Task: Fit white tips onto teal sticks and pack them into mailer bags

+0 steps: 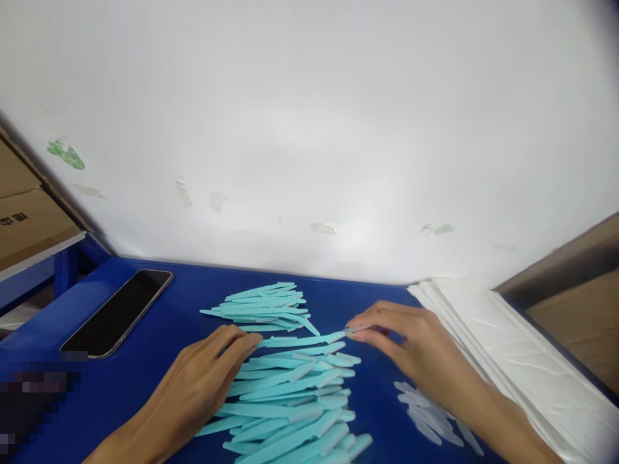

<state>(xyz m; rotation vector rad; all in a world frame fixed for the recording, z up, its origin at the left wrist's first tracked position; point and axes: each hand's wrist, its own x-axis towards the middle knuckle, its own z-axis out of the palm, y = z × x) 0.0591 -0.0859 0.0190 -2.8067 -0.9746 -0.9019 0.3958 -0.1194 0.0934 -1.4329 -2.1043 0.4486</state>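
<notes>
Between my two hands, a turquoise eyebrow razor lies level above the pile. My left hand pinches its left end between thumb and fingers. At the razor's right end, my right hand pinches a small clear plastic cap; whether the cap is over the tip or just touching it I cannot tell. Below is a large pile of similar turquoise razors, partly behind my left hand. A smaller pile of razors lies just beyond. Several loose clear caps rest on the blue table beside my right forearm.
A phone with a dark screen lies on the blue table at left. White flat sheets or bags are stacked at right. A white wall rises behind the table, with cardboard boxes at the left.
</notes>
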